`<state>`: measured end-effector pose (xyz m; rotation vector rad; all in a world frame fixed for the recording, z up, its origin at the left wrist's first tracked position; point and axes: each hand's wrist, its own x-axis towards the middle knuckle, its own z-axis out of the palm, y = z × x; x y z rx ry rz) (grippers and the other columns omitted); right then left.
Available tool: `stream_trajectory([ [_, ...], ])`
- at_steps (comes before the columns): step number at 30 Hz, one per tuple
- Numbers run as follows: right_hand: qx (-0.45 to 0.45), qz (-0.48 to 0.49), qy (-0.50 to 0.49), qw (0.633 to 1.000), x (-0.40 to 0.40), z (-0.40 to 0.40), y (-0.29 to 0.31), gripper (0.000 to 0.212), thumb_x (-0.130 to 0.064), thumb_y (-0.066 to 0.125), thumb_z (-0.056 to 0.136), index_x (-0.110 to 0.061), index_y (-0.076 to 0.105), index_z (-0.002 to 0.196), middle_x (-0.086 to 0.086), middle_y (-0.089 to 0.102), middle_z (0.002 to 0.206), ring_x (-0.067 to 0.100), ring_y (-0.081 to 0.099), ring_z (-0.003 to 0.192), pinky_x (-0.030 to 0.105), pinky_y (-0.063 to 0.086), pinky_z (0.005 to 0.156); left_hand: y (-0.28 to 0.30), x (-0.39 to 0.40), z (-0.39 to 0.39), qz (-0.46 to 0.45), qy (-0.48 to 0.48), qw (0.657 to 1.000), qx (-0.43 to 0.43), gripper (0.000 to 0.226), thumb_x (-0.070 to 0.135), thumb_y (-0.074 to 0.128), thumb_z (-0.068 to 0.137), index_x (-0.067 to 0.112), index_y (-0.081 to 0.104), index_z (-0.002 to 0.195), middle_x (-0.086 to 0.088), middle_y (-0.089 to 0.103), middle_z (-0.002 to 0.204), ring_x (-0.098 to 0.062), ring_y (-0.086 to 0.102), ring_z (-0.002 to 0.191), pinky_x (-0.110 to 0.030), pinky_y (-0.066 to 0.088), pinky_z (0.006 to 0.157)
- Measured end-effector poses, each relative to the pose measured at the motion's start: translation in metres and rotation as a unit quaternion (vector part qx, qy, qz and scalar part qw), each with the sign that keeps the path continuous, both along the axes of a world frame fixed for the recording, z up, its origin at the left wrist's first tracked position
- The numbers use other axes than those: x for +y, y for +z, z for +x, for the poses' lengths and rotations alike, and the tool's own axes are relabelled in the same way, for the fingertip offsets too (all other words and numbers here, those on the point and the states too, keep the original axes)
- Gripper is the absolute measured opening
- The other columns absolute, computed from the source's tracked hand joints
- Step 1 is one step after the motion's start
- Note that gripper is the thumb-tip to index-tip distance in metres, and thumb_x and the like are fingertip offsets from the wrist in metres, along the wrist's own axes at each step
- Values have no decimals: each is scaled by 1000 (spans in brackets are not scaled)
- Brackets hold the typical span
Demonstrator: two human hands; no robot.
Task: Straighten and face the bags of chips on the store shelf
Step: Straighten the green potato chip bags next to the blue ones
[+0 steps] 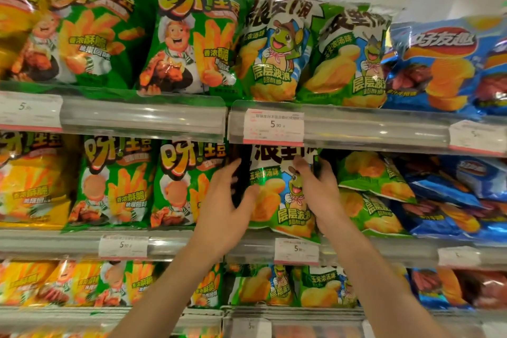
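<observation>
Green bag [279, 195]: my left hand [227, 200] and right hand [318, 189] grip its sides, upright.
Left: tipped bags [370, 175] right of it.

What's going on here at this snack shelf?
A person is tidying chips on a store shelf. Both hands grip one green turtle bag on the middle shelf: the left hand curls round its left edge, the right hand holds its right side. The bag stands upright, facing forward. Just to its right, two green bags lie tipped on their sides, not yet straightened.
</observation>
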<state>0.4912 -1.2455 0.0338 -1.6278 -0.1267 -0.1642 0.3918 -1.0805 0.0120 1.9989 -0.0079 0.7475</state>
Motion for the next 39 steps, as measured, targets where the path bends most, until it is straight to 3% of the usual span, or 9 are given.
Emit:
stream_trajectory([
  [6, -94, -176, -69, 978, 16, -1, -16, 90, -61, 51, 94, -20, 6, 160, 11, 17, 163, 33, 23, 148, 48, 26, 120, -18, 32, -7, 318, 167, 925, -128, 40, 12, 74, 84, 9, 67, 124, -15, 55, 133, -35, 47, 125, -46, 38, 102],
  [11, -230, -321, -45, 918, 11, -26, -45, 90, -81, 39, 88, -44, -6, 155, 0, -4, 166, 33, 10, 153, 53, 29, 115, -24, 54, -12, 360, 198, 905, -112, 47, 10, 78, 79, 9, 68, 124, -17, 52, 143, -39, 41, 137, -48, 31, 110],
  [16, -235, -345, -28, 908, 22, -19, -47, 91, -73, 46, 90, -38, -5, 157, 3, -9, 166, 32, 3, 154, 47, 24, 119, -24, 55, -14, 356, 181, 911, -102, 45, 10, 80, 79, 8, 69, 122, -19, 53, 143, -40, 42, 137, -53, 38, 110],
  [23, -193, -389, -91, 896, 24, -33, -62, 89, -70, 38, 94, -27, -4, 160, 13, 2, 167, 40, 24, 149, 51, 43, 108, -25, 57, -13, 346, 172, 917, -103, 46, 9, 81, 78, 8, 69, 122, -19, 52, 143, -40, 42, 138, -55, 38, 110],
  [29, -131, -358, -51, 923, 24, -42, -55, 90, -73, 36, 92, -30, -5, 160, 8, 1, 168, 30, 12, 153, 50, 25, 119, -28, 58, -17, 324, 136, 929, -117, 38, 11, 77, 82, 10, 70, 119, -17, 50, 147, -38, 37, 142, -56, 35, 112],
  [31, -106, -308, -22, 945, 15, -45, -50, 87, -69, 45, 92, -34, 4, 160, 0, 8, 168, 22, 12, 154, 48, 23, 123, -29, 58, -22, 293, 111, 941, -125, 32, 15, 70, 88, 10, 69, 119, -12, 52, 146, -33, 37, 144, -52, 33, 115],
  [33, -83, -234, 12, 968, 4, -53, -47, 78, -57, 57, 93, -35, 21, 158, -3, 32, 160, 16, 32, 147, 45, 32, 120, -30, 57, -29, 259, 83, 954, -124, 30, 19, 65, 91, 10, 69, 120, -6, 59, 138, -25, 46, 136, -46, 37, 113],
  [36, -62, -138, 59, 987, -14, -74, -46, 49, -37, 66, 94, -33, 49, 140, -15, 63, 130, 3, 58, 122, 31, 48, 106, -34, 52, -42, 197, 39, 975, -92, 29, 23, 61, 95, 15, 67, 122, 4, 64, 122, -14, 57, 116, -31, 43, 101],
  [39, -63, -138, 61, 987, -36, -94, -51, 22, -33, 63, 96, -42, 61, 117, -26, 71, 109, -4, 65, 105, 12, 51, 84, -42, 48, -55, 108, -10, 994, -26, 25, 27, 61, 100, 25, 63, 124, 16, 65, 110, -1, 61, 102, -14, 46, 85],
])
